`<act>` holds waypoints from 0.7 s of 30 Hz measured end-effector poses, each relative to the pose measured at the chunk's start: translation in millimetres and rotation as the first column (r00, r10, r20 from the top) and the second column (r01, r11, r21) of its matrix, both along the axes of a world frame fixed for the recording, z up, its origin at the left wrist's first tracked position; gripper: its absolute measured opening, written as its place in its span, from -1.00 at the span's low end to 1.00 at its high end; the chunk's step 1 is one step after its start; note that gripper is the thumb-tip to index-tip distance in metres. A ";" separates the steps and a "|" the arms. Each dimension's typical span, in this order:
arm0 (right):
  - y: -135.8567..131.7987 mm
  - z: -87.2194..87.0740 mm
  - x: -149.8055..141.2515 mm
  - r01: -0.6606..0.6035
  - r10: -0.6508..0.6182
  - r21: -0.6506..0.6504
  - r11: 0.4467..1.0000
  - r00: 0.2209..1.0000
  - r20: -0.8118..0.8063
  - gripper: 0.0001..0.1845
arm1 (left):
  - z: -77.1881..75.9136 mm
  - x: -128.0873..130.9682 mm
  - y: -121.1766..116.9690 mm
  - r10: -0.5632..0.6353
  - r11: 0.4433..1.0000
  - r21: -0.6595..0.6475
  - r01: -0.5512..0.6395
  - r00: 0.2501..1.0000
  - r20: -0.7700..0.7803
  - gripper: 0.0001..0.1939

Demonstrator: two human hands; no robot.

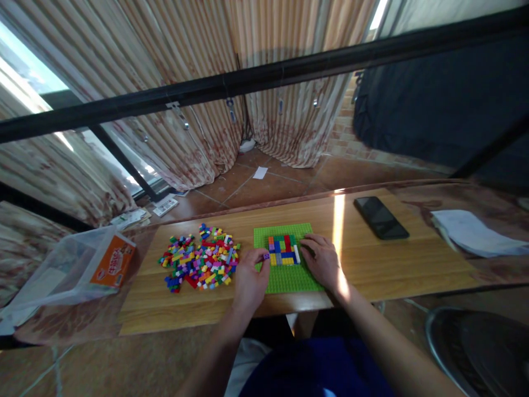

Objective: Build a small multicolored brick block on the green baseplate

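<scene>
Between thumb and fingers, my left hand [252, 275] pinches a small purple toy brick [266, 257] at the left side of the brick build. My right hand [321, 260] rests on the green baseplate [289, 284], fingers bent and apart, close to the build's right edge; it holds nothing that I can see. The build [284, 250] is a rectangle of blue, yellow, red, green, orange and grey bricks, with a white one along its right side. Left of my left hand spreads a pile of loose mixed bricks [206, 259].
A black phone [381, 218] lies on the wooden board [430, 253] at right, with white papers [481, 232] beyond it. A clear plastic box [74, 275] with an orange label stands at far left. A dark bar [264, 76] crosses beyond the table.
</scene>
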State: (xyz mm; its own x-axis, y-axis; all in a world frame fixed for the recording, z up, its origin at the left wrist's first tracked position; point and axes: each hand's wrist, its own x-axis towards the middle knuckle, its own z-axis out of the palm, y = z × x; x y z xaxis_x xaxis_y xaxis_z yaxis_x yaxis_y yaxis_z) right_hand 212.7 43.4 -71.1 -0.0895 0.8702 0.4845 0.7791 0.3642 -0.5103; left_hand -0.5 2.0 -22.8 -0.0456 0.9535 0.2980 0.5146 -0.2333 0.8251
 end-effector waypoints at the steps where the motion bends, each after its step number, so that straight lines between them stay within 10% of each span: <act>1: 0.0 0.4 -0.2 0.000 0.000 -0.001 1.000 1.000 -0.006 -0.75 | 0.4 4.7 3.1 -0.013 1.000 0.005 0.013 1.000 0.000 -0.85; 21: -1.4 5.1 -1.4 -0.003 0.002 -0.031 1.000 1.000 -0.026 -0.76 | -0.9 43.2 41.5 -0.129 0.991 0.015 0.135 0.968 -0.215 -0.68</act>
